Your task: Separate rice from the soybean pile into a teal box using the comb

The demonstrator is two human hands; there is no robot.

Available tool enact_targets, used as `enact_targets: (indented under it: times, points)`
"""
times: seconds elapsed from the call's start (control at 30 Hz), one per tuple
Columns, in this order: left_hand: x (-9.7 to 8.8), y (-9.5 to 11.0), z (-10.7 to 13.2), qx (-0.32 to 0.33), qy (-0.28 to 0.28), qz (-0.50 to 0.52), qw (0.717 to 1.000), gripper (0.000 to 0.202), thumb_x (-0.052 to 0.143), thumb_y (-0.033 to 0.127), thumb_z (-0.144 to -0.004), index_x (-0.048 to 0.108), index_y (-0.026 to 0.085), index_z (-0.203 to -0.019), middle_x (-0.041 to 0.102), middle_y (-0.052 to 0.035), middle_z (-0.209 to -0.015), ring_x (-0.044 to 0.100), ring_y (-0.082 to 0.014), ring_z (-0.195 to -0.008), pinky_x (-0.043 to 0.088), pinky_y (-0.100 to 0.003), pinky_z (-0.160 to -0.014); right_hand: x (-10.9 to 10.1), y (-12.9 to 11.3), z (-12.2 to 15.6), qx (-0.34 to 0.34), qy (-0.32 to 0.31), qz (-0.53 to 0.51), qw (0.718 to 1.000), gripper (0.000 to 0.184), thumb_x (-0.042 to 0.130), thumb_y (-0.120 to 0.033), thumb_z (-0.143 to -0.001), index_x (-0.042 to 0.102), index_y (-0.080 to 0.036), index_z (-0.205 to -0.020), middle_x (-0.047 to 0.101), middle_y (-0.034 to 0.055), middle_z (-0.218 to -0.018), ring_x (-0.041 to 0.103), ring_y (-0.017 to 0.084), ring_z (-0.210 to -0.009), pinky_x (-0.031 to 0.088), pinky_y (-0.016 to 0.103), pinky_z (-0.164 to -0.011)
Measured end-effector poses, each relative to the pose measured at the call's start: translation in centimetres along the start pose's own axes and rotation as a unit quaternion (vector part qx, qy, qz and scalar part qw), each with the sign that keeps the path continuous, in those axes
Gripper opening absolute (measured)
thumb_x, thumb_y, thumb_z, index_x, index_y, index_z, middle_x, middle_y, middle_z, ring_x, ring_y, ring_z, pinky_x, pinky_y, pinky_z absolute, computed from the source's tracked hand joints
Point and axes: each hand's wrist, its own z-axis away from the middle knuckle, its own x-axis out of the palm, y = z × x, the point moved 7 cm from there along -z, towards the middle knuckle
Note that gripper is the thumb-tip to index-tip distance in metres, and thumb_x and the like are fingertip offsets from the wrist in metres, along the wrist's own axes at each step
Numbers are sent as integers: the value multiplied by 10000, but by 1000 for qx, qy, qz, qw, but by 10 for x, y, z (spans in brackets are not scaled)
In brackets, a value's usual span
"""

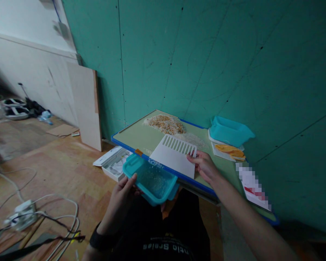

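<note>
My left hand (pixel 126 190) grips the near-left rim of a turquoise plastic tub (pixel 149 188), held just below the table's front edge. White grains that look like rice (pixel 156 164) lie at that edge and inside the tub. My right hand (pixel 203 165) is closed on the right side of a flat white slotted scraper (pixel 174 157), which lies across the table edge with its slots pointing away from me. Behind the scraper, a heap of tan kernels mixed with white grains (pixel 165 125) rests on the greenish tabletop (pixel 136 136).
At the table's right stand another turquoise tub (pixel 229 131) and a yellow cloth (pixel 230 151) on white trays. A partly pixelated sheet (pixel 254 188) lies near the right corner. An open white box (pixel 114 165) sits below left. Cables and a power strip (pixel 23 214) are on the floor.
</note>
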Motion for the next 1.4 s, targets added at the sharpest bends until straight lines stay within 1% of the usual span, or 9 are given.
enact_targets:
  times: [0.33, 0.43, 0.5, 0.6, 0.73, 0.9, 1.0, 1.17, 1.4]
  points:
    - [-9, -1, -3, 7, 1, -9, 1000, 343, 868, 474, -704, 699, 177, -731, 686, -5, -596, 643, -136, -534, 526, -227, -533, 0, -3, -4, -20, 9, -2, 1000, 386, 884, -342, -487, 683, -175, -770, 711, 36, -707, 617, 189, -606, 479, 298, -554]
    - [-14, 5, -5, 7, 15, -3, 1000, 375, 909, 477, -635, 683, 179, -674, 673, 2, -576, 629, -136, -516, 550, -242, -535, -5, -9, -16, -45, 44, -19, 998, 404, 877, -333, -480, 668, -187, -793, 713, 26, -718, 631, 198, -625, 500, 305, -558]
    - [-17, 12, -6, 11, 25, -1, 1000, 373, 920, 460, -621, 698, 170, -696, 685, -1, -600, 641, -143, -548, 584, -267, -582, -5, -11, -29, -57, 68, -20, 996, 400, 861, -325, -480, 655, -193, -797, 709, 18, -716, 641, 206, -635, 506, 308, -554]
    - [-22, 23, -9, 23, 35, -1, 999, 362, 921, 436, -628, 703, 158, -705, 672, 7, -597, 642, -143, -568, 600, -278, -618, 8, -12, -52, -58, 75, -3, 995, 373, 822, -316, -497, 647, -196, -804, 701, 5, -706, 644, 204, -625, 502, 303, -541]
    - [-29, 33, -16, 40, 45, -1, 998, 378, 923, 438, -623, 668, 160, -632, 641, 10, -543, 620, -132, -516, 574, -245, -556, 39, -8, -72, -61, 42, 34, 997, 346, 795, -332, -519, 647, -192, -799, 681, -12, -671, 630, 188, -605, 495, 294, -539]
    - [-32, 35, -18, 31, 53, 1, 998, 391, 929, 440, -606, 653, 163, -609, 642, 6, -537, 624, -134, -504, 565, -237, -528, 71, -1, -64, -68, -27, 44, 996, 347, 808, -358, -534, 658, -187, -797, 692, 6, -701, 635, 185, -608, 500, 296, -541]
    - [-29, 36, -15, 33, 60, 9, 998, 382, 937, 418, -597, 661, 157, -633, 654, 4, -551, 627, -134, -512, 568, -235, -535, 81, 2, -52, -56, -47, 35, 997, 367, 837, -355, -523, 666, -185, -799, 699, 17, -720, 633, 184, -599, 497, 295, -516]
    - [-28, 35, -12, 33, 64, 16, 997, 387, 941, 411, -587, 650, 162, -636, 643, 13, -537, 620, -131, -503, 570, -236, -536, 85, 0, -46, -59, -58, 13, 996, 389, 848, -368, -509, 666, -175, -794, 687, 15, -702, 627, 181, -614, 498, 302, -546]
    - [-29, 32, -11, 30, 57, 8, 998, 367, 925, 427, -622, 666, 168, -648, 648, 12, -555, 612, -126, -510, 569, -239, -543, 76, -5, -54, -96, -23, 10, 995, 396, 847, -379, -493, 676, -175, -786, 696, 15, -733, 622, 178, -634, 493, 304, -572]
